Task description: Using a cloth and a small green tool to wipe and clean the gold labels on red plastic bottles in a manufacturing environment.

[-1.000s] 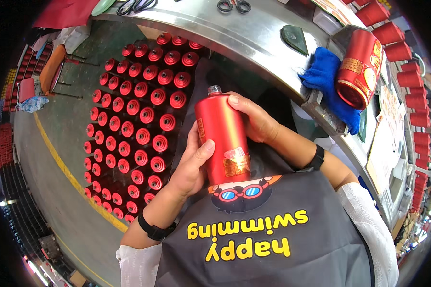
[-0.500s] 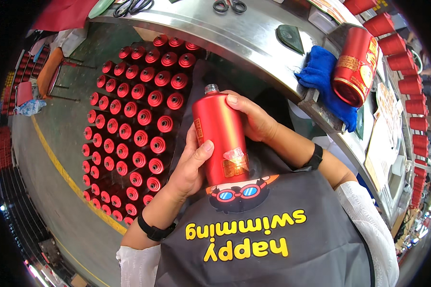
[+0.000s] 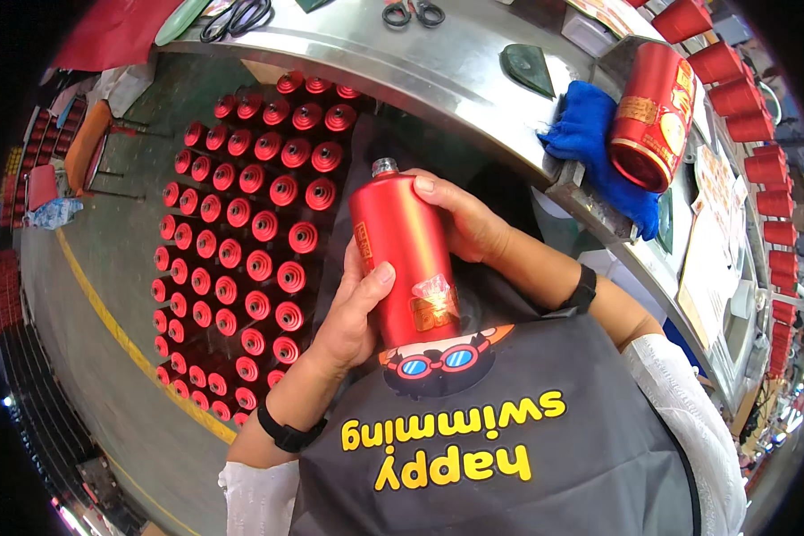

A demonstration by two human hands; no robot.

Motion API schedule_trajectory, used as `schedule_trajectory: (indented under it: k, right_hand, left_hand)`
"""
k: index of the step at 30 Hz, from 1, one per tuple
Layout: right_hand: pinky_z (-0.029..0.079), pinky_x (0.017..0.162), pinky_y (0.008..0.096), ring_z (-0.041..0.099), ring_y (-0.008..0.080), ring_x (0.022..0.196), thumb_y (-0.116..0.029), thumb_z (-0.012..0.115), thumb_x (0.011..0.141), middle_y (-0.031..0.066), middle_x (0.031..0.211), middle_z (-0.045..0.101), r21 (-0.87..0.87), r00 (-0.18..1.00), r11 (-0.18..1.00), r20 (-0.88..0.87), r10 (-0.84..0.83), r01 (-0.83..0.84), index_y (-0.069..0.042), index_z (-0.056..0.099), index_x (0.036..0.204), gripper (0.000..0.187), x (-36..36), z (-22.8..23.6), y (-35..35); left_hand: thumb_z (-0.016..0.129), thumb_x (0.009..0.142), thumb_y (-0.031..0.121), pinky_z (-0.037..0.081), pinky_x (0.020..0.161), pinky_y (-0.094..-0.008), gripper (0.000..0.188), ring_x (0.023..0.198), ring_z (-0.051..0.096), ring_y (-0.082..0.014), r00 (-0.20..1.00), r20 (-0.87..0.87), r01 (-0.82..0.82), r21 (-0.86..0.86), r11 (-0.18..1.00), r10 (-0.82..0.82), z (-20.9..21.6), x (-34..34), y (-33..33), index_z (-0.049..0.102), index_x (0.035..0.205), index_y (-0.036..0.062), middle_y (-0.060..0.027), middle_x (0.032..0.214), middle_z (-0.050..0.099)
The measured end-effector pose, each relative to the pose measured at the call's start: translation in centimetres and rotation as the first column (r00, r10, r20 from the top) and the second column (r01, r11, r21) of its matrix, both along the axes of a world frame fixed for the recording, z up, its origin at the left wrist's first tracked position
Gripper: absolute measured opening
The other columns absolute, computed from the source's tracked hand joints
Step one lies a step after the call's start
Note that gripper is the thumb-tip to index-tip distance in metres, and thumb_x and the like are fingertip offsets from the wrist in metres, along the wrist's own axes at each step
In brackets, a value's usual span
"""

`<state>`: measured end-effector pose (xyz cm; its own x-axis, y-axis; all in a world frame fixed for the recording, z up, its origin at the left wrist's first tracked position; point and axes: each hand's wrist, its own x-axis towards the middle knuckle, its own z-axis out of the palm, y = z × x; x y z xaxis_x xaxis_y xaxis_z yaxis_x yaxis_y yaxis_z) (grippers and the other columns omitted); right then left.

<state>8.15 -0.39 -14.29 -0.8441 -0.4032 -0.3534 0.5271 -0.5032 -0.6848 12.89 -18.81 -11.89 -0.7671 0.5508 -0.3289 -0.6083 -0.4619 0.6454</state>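
A shiny red bottle [image 3: 404, 241] with a clear neck and gold labels is held between my two hands, its base against my dark apron [image 3: 509, 393]. My left hand [image 3: 355, 308] wraps its left side, thumb across the front. Around the shoulder and right side closes my right hand [image 3: 464, 219], its thumb near the top. A crinkled, glossy film-like patch [image 3: 433, 290] lies over the lower gold label. The bottle tilts slightly left, neck away from me. Fingers behind it are hidden.
Many red bottles [image 3: 241, 210] stand in rows on the floor to the left. On the metal table [image 3: 402, 58] lie scissors [image 3: 411, 12], a dark green flat piece [image 3: 527, 69], and another red bottle [image 3: 654, 116] on a blue cloth [image 3: 585, 129]. Label sheets [image 3: 710, 219] lie at right.
The view has shifted slightly. Both hands keep the same grip on the bottle, and I see no clear movement of it against the apron.
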Motion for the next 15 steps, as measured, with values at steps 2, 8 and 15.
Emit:
schedule_trajectory:
  k: [2, 8, 15]
  right_hand:
    - [0.046, 0.093, 0.0369, 0.058, 0.0205, 0.102, -0.053, 0.065, 0.084, 0.0111, 0.111, 0.059, -0.011, 0.999, 0.999, -0.027, 0.033, -0.033, -0.004, 0.053, 0.116, 0.06, 0.0, -0.2, 0.2]
    - [0.036, 0.106, 0.0345, 0.047, 0.0183, 0.123, -0.055, 0.053, 0.093, 0.0127, 0.128, 0.053, 0.24, 0.969, 0.97, -0.224, 0.101, -0.046, -0.001, 0.042, 0.137, 0.07, -0.9, 0.0, 0.2]
    - [0.047, 0.09, 0.0306, 0.058, 0.0179, 0.106, -0.027, 0.054, 0.098, 0.0126, 0.113, 0.061, 0.689, 0.758, 0.64, -0.604, 0.248, 0.34, 0.001, 0.05, 0.131, 0.043, -2.2, 5.9, 1.8]
  left_hand:
    - [0.055, 0.093, 0.023, 0.04, 0.104, -0.0379, 0.065, 0.124, 0.047, -0.0235, 0.999, 0.031, -0.027, -0.014, 1.0, 0.028, -0.2, 0.3, 0.1, 0.021, 0.146, 0.0099, -0.0128, 0.136, 0.042]
    - [0.058, 0.087, 0.031, 0.046, 0.098, -0.0398, 0.069, 0.118, 0.052, -0.0258, 0.998, 0.053, -0.024, 0.029, 0.999, 0.022, -1.3, -0.4, -1.0, 0.026, 0.145, 0.0096, -0.0131, 0.133, 0.046]
    - [0.059, 0.085, 0.044, 0.054, 0.086, -0.0443, 0.073, 0.104, 0.062, -0.031, 1.0, 0.021, -0.017, 0.12, 0.993, 0.015, -1.7, -3.7, -3.4, 0.034, 0.139, 0.001, -0.0199, 0.125, 0.055]
